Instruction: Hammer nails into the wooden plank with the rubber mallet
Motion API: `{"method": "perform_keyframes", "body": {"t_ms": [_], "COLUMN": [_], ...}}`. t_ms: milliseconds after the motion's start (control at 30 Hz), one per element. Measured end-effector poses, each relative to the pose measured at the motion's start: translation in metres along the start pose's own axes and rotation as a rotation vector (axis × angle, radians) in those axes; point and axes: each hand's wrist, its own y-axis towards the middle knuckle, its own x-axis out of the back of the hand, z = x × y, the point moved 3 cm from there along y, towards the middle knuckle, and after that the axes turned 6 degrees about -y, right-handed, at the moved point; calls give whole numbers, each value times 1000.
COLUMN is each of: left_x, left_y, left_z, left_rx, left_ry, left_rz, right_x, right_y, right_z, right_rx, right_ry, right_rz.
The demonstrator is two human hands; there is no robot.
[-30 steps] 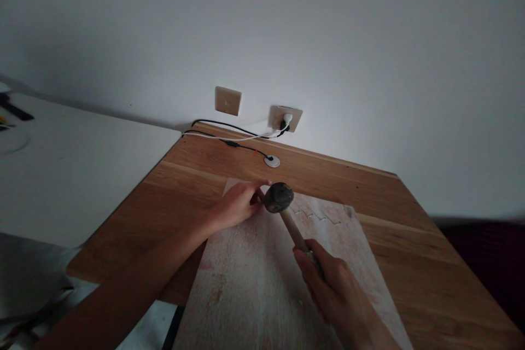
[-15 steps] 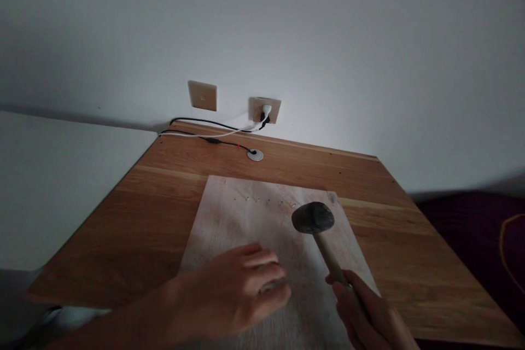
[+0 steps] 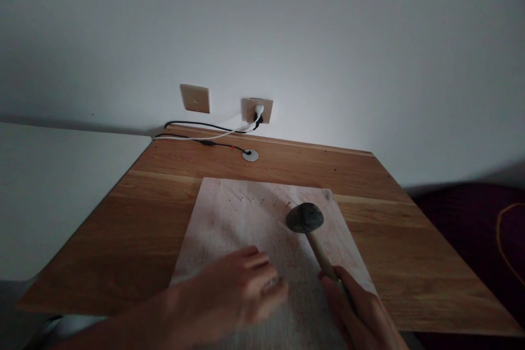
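My right hand (image 3: 361, 314) is wrapped round the wooden handle of a mallet (image 3: 305, 219). Its dark rounded head hovers over the far right part of a pale plywood board (image 3: 229, 219). Several small nails (image 3: 262, 200) stand in a row near the board's far edge, just left of the mallet head. My left hand (image 3: 241, 290) hovers low over the near part of the board, fingers curled loosely together and slightly blurred. I cannot make out whether the fingers hold anything.
The board lies on a wooden table (image 3: 135, 213) against a white wall. A wall switch (image 3: 194, 98) and a socket (image 3: 257, 110) with plugs sit above the far edge; cables (image 3: 200, 134) run to a grommet (image 3: 250, 155). A white surface (image 3: 49, 186) adjoins the left.
My left hand came back from the board's far edge to its near part. The mallet head moved right, away from the left end of the nail row. The view shifted right.
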Motion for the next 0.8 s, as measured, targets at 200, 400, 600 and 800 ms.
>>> {"method": "perform_keyframes", "body": {"t_ms": [200,400,600,800], "left_x": [34,21,16,14], "left_y": [-42,-60,-51,-48], "left_z": [121,157,149,148], "left_rx": [560,683,641,623], "left_ry": [-283,-382,-416,-395], "left_rz": [-433,-461,-433,-409], "right_x": [-2,-10,-6,-2], "right_y": [1,2,2,-1], "right_z": [0,-7,-4,3], "right_rx": [-18,-59,-66,8], "right_ry": [-11,82,45,23], "right_rz": [-2,73,71,38]}}
